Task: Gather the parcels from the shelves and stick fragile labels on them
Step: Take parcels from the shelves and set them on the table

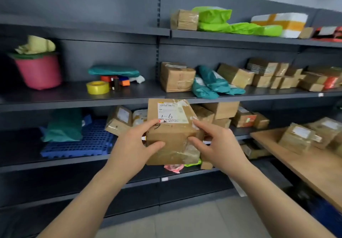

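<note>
Cardboard parcel (170,141) (label (171,113): "1-6")

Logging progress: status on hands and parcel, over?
Left hand, right hand both grip cardboard parcel marked 1-6, in front of shelves. Wooden table at right. Nothing seen in the way.

A box (171,136) is held between the left hand (133,145) on its left side and the right hand (220,145) on its right, in front of the shelves (79,97). On the middle shelf a bucket (38,71) stands near the left end. To its right a roll of tape (97,87) lies by the front edge, with a bag (112,70) behind it. Further right come a carton (176,76), some mailers (211,84) just beside it, then a row of small boxes (277,76). On the shelf below, a grid mat (81,141) lies at the left with a pouch (63,125) on it. At the right stands a surface (305,169), with parcels (299,138) near its far edge.
</note>
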{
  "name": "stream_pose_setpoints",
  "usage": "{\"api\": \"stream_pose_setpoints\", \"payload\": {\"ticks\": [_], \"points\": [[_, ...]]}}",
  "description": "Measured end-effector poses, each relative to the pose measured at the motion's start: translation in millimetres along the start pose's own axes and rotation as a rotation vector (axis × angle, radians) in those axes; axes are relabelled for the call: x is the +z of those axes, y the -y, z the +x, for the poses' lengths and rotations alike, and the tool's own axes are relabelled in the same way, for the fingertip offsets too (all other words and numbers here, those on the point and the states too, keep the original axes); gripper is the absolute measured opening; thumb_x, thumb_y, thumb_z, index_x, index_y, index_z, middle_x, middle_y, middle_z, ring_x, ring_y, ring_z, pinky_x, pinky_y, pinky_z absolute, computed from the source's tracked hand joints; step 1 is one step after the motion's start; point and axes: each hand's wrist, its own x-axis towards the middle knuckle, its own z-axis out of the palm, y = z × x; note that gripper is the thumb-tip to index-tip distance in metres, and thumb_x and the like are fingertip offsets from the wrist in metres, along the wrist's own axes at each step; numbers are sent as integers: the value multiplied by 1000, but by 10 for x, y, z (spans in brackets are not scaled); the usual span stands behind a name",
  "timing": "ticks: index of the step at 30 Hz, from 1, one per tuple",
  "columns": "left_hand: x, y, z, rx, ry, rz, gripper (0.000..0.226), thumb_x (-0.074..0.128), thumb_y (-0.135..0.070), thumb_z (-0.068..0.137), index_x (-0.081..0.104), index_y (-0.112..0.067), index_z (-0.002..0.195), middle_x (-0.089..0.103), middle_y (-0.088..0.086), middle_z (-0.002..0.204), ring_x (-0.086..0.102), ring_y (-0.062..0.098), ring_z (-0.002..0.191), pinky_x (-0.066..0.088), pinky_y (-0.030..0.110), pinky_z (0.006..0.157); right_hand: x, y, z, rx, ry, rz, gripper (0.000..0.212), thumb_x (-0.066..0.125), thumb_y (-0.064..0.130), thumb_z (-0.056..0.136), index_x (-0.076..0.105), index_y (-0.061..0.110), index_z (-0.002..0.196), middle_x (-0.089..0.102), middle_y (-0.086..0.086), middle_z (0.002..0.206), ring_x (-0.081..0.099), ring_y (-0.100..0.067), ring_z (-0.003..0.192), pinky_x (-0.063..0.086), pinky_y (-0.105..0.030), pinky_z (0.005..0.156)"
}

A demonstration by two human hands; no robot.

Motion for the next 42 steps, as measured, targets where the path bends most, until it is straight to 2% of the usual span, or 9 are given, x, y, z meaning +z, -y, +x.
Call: {"api": "stream_pose_setpoints", "payload": {"ticks": [3, 6, 10, 15, 23, 29, 33, 38, 42], "points": [[703, -408, 169, 61, 74, -59, 60, 77, -31, 75, 51, -45, 128, 58, -20, 111, 58, 3, 90, 45, 17, 76, -444, -620, -205, 94, -48, -65, 55, 70, 34, 83, 53, 27, 134, 67, 8, 111, 61, -7, 93, 49, -22, 83], [1360, -773, 307, 110, 152, -91, 61, 76, -32, 76, 50, -46, 129, 54, -21, 109, 52, 2, 89, 40, 17, 77, -822, -1161, -410, 183, -77, -118, 55, 69, 34, 84, 51, 26, 135, 66, 8, 112, 60, -6, 92, 47, -19, 80], [2116, -1138, 500, 169, 268, -121, 65, 76, -34, 76, 47, -43, 134, 56, -19, 119, 48, -1, 98, 38, 15, 83, -1244, -1716, -627, 295, -117, -158, 48, 69, 32, 84, 57, 26, 130, 68, 5, 108, 63, -11, 92, 54, -34, 82], [3052, -1606, 855, 242, 417, -142, 71, 76, -36, 75, 43, -38, 138, 56, -13, 128, 54, 6, 108, 46, 25, 92, -1680, -2495, -758, 434, -182, -210, 50, 69, 33, 85, 55, 24, 132, 68, 6, 113, 64, -13, 97, 52, -36, 85], [4438, -2245, 1630, 370, 588, -161, 72, 75, -34, 77, 42, -31, 141, 52, -9, 134, 49, 9, 118, 40, 25, 96, -2220, -3770, -577, 620, -244, -302, 53, 67, 38, 84, 53, 24, 133, 69, 4, 110, 64, -11, 95, 54, -36, 85], [5414, -2721, 2237, 405, 721, -165, 74, 77, -36, 74, 43, -31, 140, 56, -8, 133, 55, 12, 114, 47, 34, 97, -2612, -4668, -359, 750, -267, -333, 53, 66, 38, 86, 50, 26, 136, 67, 8, 115, 63, -6, 95, 54, -29, 85], [6030, -2991, 2470, 413, 782, -119, 72, 77, -38, 74, 46, -30, 138, 56, -7, 132, 58, 16, 109, 49, 36, 94, -2769, -5295, -350, 823, -316, -308, 51, 68, 36, 84, 55, 24, 132, 69, 6, 111, 64, -11, 94, 54, -35, 85], [6813, -3230, 2674, 393, 848, -111, 68, 79, -31, 73, 51, -26, 135, 55, -5, 132, 54, 14, 114, 41, 22, 90, -2917, -6110, -350, 870, -308, -279, 45, 69, 34, 82, 61, 23, 125, 72, 3, 99, 66, -17, 87, 53, -39, 81], [7416, -3325, 2756, 312, 845, -102, 67, 81, -29, 71, 54, -26, 132, 58, -5, 127, 54, 13, 108, 37, 19, 81, -3018, -6807, -334, 871, -256, -273, 36, 70, 34, 81, 66, 19, 113, 72, -2, 91, 64, -21, 84, 52, -40, 77]]}}
